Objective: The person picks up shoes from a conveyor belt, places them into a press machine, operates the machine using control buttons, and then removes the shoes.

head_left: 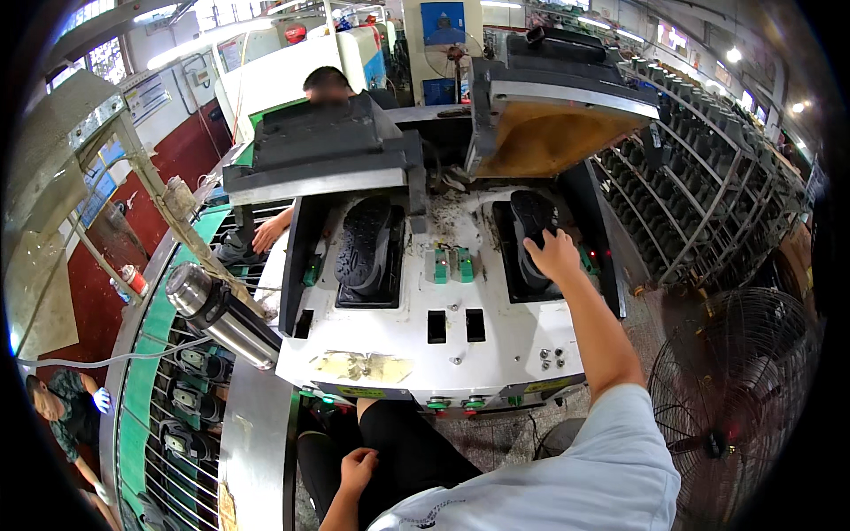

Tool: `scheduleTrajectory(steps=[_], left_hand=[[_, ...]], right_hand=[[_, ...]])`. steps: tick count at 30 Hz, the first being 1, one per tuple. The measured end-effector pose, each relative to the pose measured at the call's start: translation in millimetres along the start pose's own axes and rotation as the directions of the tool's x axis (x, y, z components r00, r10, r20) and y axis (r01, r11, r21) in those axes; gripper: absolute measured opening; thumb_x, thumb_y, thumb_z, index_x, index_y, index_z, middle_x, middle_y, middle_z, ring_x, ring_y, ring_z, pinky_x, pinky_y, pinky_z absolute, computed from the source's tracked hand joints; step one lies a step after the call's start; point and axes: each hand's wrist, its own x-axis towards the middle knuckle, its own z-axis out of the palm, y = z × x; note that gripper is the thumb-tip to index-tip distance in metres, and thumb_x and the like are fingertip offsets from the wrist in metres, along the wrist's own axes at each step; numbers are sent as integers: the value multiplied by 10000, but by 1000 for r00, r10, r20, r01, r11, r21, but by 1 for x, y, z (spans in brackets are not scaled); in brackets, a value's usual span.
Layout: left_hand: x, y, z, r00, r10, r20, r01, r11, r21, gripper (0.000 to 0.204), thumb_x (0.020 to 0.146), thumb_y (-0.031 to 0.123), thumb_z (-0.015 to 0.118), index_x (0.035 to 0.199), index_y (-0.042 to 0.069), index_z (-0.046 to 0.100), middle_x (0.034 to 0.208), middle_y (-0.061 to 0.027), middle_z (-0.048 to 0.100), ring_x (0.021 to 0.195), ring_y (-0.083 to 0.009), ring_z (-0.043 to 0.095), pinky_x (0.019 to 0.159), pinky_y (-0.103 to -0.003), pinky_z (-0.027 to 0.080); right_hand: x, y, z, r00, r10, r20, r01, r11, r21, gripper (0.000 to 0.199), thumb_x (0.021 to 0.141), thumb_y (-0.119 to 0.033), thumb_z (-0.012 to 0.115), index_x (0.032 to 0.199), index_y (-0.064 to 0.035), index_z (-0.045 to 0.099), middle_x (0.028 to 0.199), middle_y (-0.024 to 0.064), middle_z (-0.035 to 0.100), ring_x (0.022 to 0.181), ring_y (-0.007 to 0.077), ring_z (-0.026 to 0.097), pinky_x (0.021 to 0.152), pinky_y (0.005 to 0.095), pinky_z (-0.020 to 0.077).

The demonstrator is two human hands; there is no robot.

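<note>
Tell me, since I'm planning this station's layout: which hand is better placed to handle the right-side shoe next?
Probably the right hand: it is at the right-side shoe, while the left hand is down by the black shorts.

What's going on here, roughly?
A person seated at a white machine has the right hand on the right shoe, which lies sole up in its black tray. The left shoe also lies sole up, in the other tray, untouched. The left hand is down by the thigh, away from both shoes. Both lids are raised. Another person's hand is at the machine's left side.
</note>
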Motion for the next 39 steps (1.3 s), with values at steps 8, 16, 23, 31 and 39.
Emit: scheduleTrajectory(steps=[8, 16, 23, 31, 39], left_hand=[[15, 68, 114, 826, 277, 490, -390, 910, 142, 293, 874, 259, 587, 1034, 23, 652, 853, -130, 678, 789, -213, 659, 736, -310, 508], [56, 92, 190, 791, 239, 563, -396, 902, 173, 276, 948, 196, 466, 1106, 39, 629, 1032, -125, 668, 972, -230, 620, 875, -328, 458], [37, 36, 86, 867, 308, 391, -256, 950, -179, 238, 938, 152, 518, 1048, -22, 637, 916, -108, 682, 877, -150, 642, 798, -257, 490], [-8, -99, -126, 764, 258, -591, -424, 892, -159, 184, 915, 146, 490, 970, 36, 628, 834, -127, 643, 879, -248, 616, 791, -361, 479], [-68, -228, -229, 405, 846, -346, 254, 260, 932, 267, 800, 250, 629, 986, 61, 604, 948, -127, 603, 891, -273, 575, 820, -456, 444]], right_hand=[[-254, 106, 47, 742, 484, -463, 70, 631, 772, 92, 824, -35, 549, 870, -29, 469, 772, 53, 411, 697, 210, 392, 663, 342, 371], [-257, 150, 69, 336, 684, 648, -225, -609, 760, 105, 899, -205, 464, 918, -102, 471, 628, 5, 334, 527, 120, 277, 490, 264, 287], [-350, 48, 109, 869, 406, 285, -494, 658, 568, 144, 749, -99, 613, 861, -17, 578, 713, 105, 584, 657, 261, 566, 629, 382, 450], [-291, -251, 60, 875, -331, -353, 468, 397, 789, 113, 690, -41, 659, 774, -48, 583, 690, 106, 589, 624, 293, 597, 574, 356, 486], [-37, -409, 103, 990, -22, -136, 60, 959, 277, 888, 604, -416, 732, 1336, -78, 361, 1223, 267, 469, 1077, 418, 510, 929, 473, 423]])
